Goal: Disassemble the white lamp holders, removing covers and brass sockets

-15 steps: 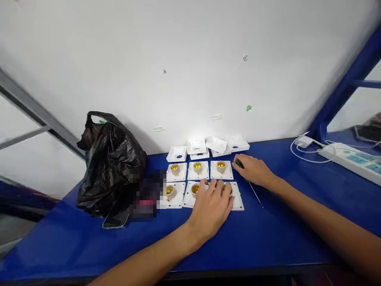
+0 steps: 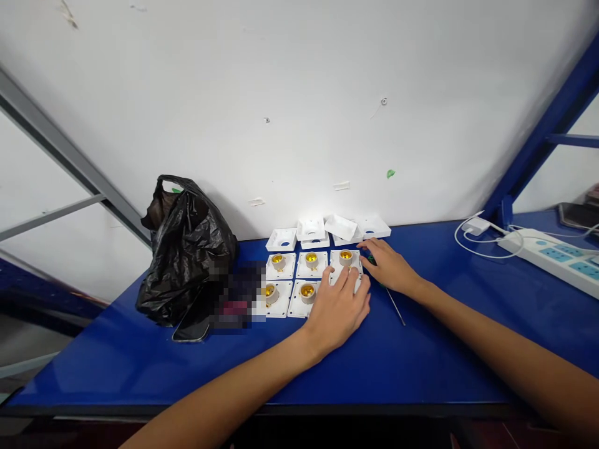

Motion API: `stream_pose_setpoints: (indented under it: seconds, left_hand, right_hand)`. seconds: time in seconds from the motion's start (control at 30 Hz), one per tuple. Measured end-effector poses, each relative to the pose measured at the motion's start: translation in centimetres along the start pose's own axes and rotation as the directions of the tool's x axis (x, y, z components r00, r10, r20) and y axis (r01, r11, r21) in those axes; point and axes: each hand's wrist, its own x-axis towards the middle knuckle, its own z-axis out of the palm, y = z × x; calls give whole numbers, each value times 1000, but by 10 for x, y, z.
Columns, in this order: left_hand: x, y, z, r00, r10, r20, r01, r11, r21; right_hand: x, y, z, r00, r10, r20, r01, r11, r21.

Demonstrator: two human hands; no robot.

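Observation:
Square white lamp-holder plates with gold-coloured sockets lie in two rows on a blue table [image 2: 262, 374]. My left hand [image 2: 339, 308] is closed over the front-right lamp holder [image 2: 358, 284], which it mostly hides. Left of this hand is another lamp holder [image 2: 307, 293] in the front row. My right hand [image 2: 388, 265] has its fingertips at the right edge of the back-right lamp holder [image 2: 345, 257]. A screwdriver [image 2: 395, 307] with a green handle sits under that palm, its shaft pointing towards me. Its handle is partly covered by the fingers.
White square covers [image 2: 281, 239] are piled along the wall behind the plates. On the left stand a black plastic bag [image 2: 191, 249] and a phone [image 2: 191, 327], beside a blurred patch. A white power strip [image 2: 552, 252] with a charger and cable [image 2: 477, 226] lies at the right.
My left hand has slid the front-right lamp holder up and left, closer to the back row. My right hand and the screwdriver have shifted slightly left. The camera view has also shifted.

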Motion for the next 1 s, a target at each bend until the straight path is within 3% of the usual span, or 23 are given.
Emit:
stream_pose_setpoints:
  seconds: [0.17,0.4,0.77,1.0]
  left_hand:
    - [6,2,2,997,79,-6,-79,996,-32]
    - [-8,-4,-2,998,69,2,-68,992,-104]
    - [-12,-4,-3,983,-53,178,111,935,-337]
    - [-12,-5,-3,971,-94,219,176,904,-391]
  right_hand:
    - [4,8,10,995,-99,-9,99,988,120]
    - [5,9,11,991,-131,-27,134,971,196]
    - [4,8,14,994,-107,-14,107,961,256]
    - [4,7,13,992,-128,-10,126,957,262]
